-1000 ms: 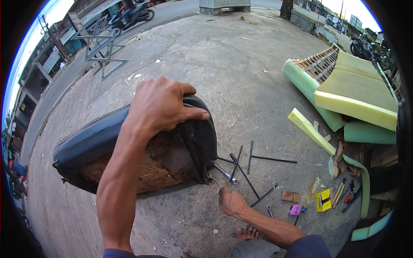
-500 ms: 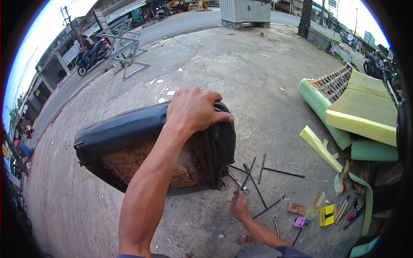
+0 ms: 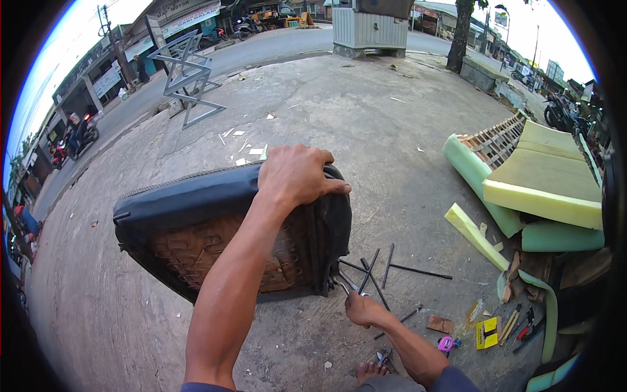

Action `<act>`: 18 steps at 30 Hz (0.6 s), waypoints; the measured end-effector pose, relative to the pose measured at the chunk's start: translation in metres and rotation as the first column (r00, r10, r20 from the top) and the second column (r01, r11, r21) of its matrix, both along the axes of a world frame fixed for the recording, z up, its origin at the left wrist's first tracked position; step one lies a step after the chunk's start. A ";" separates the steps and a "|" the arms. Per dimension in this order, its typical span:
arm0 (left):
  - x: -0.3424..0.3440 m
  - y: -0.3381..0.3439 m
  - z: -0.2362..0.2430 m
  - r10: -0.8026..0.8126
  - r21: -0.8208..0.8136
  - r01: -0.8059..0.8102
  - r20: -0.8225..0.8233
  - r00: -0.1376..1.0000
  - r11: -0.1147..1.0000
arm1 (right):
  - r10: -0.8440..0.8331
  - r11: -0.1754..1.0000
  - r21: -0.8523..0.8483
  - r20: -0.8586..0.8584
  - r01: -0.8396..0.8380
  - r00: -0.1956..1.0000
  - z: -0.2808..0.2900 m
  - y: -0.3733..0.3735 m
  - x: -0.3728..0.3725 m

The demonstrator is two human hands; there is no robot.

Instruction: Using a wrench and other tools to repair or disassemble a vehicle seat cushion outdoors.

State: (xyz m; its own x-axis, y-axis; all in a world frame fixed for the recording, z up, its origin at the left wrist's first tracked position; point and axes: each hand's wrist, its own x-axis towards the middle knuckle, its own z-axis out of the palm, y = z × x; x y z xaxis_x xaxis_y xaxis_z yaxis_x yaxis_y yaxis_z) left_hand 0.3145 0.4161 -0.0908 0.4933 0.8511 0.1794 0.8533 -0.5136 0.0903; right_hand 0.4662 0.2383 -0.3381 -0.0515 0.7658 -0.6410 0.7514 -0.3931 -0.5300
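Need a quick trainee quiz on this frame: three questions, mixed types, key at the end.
1. Multiple choice: What is the main colour of the tape measure on the ground? A green; B pink; C white.
2. True or false: The left hand grips the upper edge of the dark padded seat.
3. Fill in the blank: The right hand holds a thin metal tool near the seat's lower ____ corner, as seen in the picture.

Key: 1 B; 2 True; 3 right.

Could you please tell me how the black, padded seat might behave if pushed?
The black, padded seat would probably tip, standing on edge under the left hand. Its boxy outline suggests stiffness, though wire springs across its underside hint at some bounce.
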 end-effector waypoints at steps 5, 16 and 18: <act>-0.001 0.005 0.004 0.003 -0.016 -0.003 -0.011 1.000 1.000 | 0.130 0.976 -0.176 -0.014 -0.130 0.991 0.043 0.023 -0.002; 0.007 0.014 0.002 -0.005 0.028 0.005 0.014 1.000 1.000 | 0.329 0.942 -0.048 -0.075 -0.333 0.941 -0.011 0.050 0.014; 0.007 0.012 0.000 -0.009 0.033 0.008 0.018 1.000 0.999 | 0.644 0.764 0.018 -0.081 -0.645 0.761 -0.025 0.066 0.015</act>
